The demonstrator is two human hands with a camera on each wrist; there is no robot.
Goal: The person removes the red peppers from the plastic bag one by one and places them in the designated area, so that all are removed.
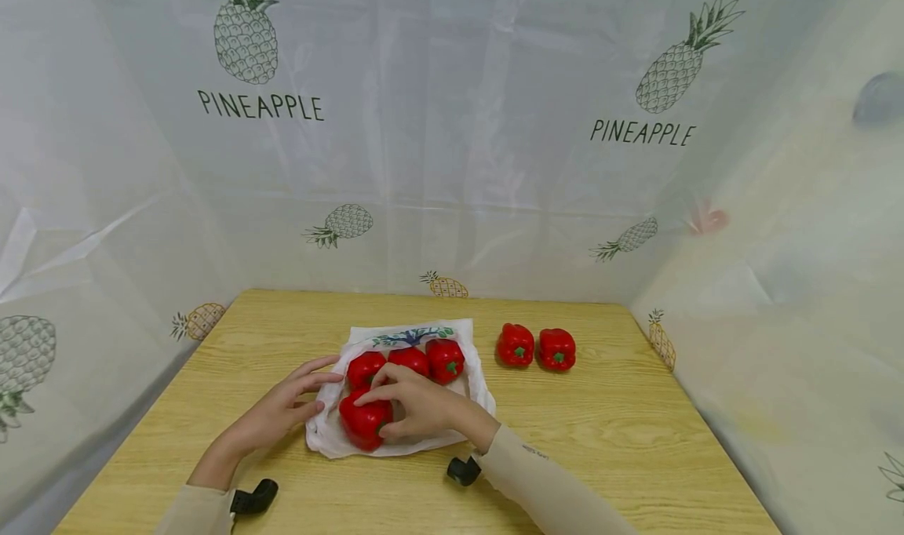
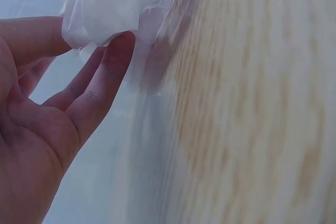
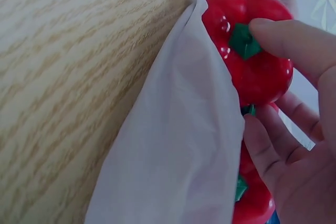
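A white plastic bag [image 1: 475, 370] with a printed tree lies with its mouth wide open, and several red bell peppers are in it. My right hand [image 1: 417, 402] holds the front-left bell pepper [image 1: 363, 425]; in the right wrist view the thumb presses beside its green stem [image 3: 244, 41]. Behind it in the bag are a left pepper [image 1: 363, 369], a middle one [image 1: 410, 358] and a right one [image 1: 445, 361]. At the bag's left edge, my left hand [image 1: 278, 409] holds the crumpled plastic [image 2: 118, 9] with thumb and fingers spread apart.
Two more red bell peppers, one left [image 1: 515, 345] and one right [image 1: 557, 350], sit on the wooden table [image 1: 600, 441] to the right of the bag. A pale sheet with pineapple prints [image 1: 459, 166] hangs behind the table and at both sides.
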